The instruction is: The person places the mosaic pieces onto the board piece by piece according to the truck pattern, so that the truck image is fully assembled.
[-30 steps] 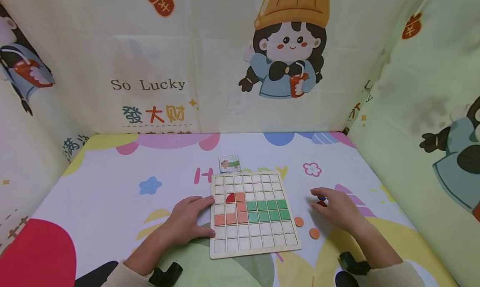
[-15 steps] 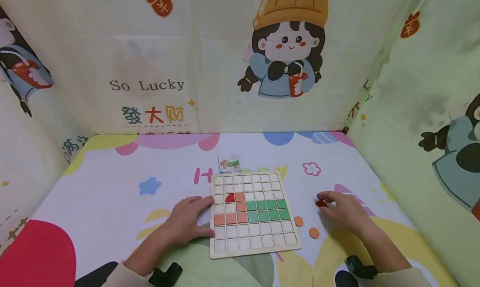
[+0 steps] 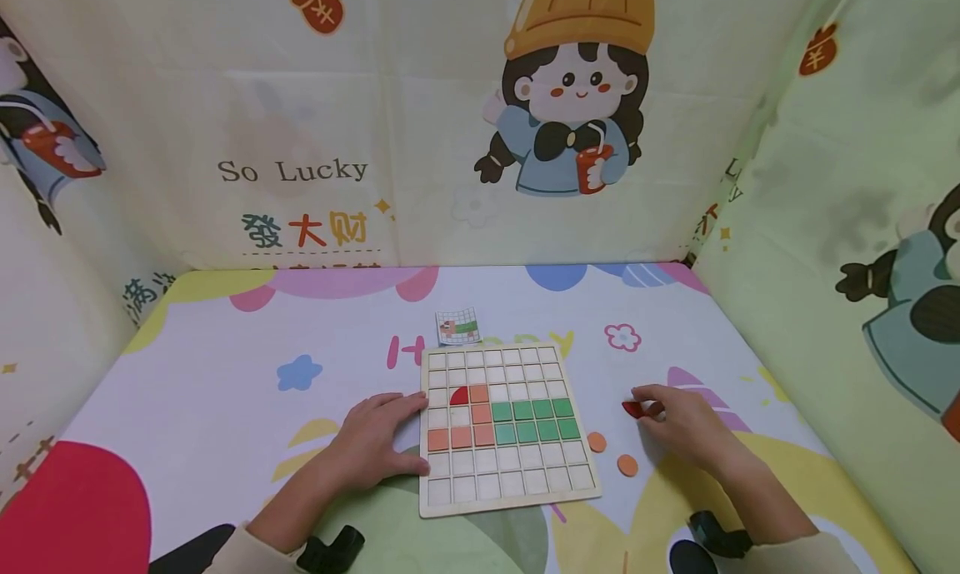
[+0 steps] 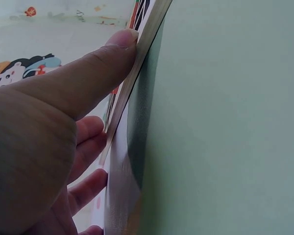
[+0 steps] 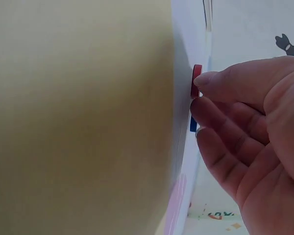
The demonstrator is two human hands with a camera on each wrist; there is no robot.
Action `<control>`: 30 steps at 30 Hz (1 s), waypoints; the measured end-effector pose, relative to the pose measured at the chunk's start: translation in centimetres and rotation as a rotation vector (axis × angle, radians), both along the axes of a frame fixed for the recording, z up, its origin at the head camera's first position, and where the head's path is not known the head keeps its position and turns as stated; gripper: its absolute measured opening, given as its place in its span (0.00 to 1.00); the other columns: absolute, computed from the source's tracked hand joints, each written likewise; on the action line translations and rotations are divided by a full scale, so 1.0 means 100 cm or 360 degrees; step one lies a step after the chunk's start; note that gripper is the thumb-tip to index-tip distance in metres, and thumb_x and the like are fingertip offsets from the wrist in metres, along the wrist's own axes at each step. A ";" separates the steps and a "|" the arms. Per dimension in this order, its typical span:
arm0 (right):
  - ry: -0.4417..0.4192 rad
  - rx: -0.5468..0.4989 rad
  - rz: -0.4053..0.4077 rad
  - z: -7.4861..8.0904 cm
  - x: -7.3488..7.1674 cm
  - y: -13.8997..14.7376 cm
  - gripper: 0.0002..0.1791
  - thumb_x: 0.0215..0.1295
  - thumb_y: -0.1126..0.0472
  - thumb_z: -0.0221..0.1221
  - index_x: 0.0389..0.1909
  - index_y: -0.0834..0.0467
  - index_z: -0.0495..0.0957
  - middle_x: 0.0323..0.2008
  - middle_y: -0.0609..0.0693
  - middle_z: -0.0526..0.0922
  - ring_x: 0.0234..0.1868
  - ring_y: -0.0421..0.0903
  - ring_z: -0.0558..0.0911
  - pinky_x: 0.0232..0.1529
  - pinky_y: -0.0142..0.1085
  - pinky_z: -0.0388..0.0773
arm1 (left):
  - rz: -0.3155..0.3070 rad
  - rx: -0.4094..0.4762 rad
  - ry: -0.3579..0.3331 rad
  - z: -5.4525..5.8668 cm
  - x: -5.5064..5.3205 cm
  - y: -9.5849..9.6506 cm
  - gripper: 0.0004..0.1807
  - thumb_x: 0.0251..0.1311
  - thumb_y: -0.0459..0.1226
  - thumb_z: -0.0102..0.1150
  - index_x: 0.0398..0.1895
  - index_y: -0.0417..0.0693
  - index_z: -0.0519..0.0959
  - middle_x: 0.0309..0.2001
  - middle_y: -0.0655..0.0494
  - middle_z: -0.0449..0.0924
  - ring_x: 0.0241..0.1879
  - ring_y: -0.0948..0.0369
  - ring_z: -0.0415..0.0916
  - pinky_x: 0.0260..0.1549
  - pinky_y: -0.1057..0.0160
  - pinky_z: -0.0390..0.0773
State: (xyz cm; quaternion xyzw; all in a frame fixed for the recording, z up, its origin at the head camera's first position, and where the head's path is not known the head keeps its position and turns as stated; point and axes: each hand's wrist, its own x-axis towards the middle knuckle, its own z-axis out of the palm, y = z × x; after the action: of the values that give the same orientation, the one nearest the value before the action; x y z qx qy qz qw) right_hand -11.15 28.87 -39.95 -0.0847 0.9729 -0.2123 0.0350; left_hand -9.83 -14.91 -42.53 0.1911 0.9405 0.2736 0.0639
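Along the left edge of a wooden grid board, my left hand rests with thumb and fingertips spread against the rim. In the left wrist view its thumb lies on the board's side. To the right of the board, my right hand pinches a red quarter-round tile between thumb and finger, low over the table. The right wrist view shows that red tile edge-on, with a blue piece by the lower fingertips. Green tiles, salmon tiles and another red quarter-round tile fill some cells.
Two orange discs lie between the board and my right hand. A small picture card with a gridded pattern sits just behind the board. Printed cloth walls stand at the back and sides of the table.
My right hand has shifted slightly right, away from the board, and the red tile now points out leftward from its fingertips. The blue piece has gone from the head view. My left hand stays put.
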 end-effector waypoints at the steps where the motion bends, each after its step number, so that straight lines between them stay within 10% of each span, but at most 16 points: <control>1: -0.0006 -0.0008 0.0002 0.000 0.000 -0.001 0.19 0.59 0.67 0.67 0.52 0.66 0.81 0.38 0.54 0.85 0.38 0.51 0.82 0.38 0.43 0.82 | 0.0004 0.0000 -0.0006 0.000 0.000 0.000 0.47 0.43 0.55 0.79 0.68 0.49 0.74 0.65 0.54 0.74 0.66 0.44 0.63 0.63 0.37 0.61; 30: -0.0003 0.0131 0.0048 -0.001 -0.009 -0.016 0.22 0.60 0.64 0.69 0.56 0.65 0.81 0.46 0.57 0.84 0.42 0.53 0.80 0.44 0.47 0.83 | 0.0011 0.0003 -0.0015 -0.002 0.000 0.000 0.46 0.44 0.56 0.78 0.68 0.50 0.74 0.67 0.55 0.73 0.67 0.45 0.62 0.64 0.37 0.60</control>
State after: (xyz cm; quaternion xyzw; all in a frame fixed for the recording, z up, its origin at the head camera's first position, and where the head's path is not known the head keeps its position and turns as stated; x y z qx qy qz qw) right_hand -12.01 27.24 -40.00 -0.0978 0.9794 -0.1716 0.0425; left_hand -9.87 -14.93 -42.70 0.1865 0.9406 0.2756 0.0671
